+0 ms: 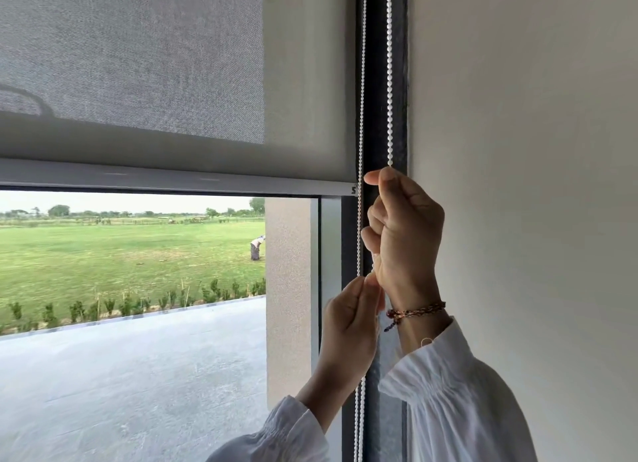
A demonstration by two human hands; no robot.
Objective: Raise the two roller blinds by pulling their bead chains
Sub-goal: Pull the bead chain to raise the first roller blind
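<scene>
Your left hand [350,318] pinches the white plastic bead chain [389,81] low; your right hand [405,230] grips it higher, beside the grey fabric roller blind [172,64], raised only partly. Pull straight down, hand after hand, without jerks.

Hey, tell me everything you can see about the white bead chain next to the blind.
The bead chain is a string of small white round beads, plastic-looking, hanging in two straight vertical strands against the dark window frame, right of the grey blind. The right hand pinches the right-hand strand between thumb and forefinger; the left hand, just below, pinches chain too, though which strand is unclear. Beneath it two strands run out of view.
</scene>
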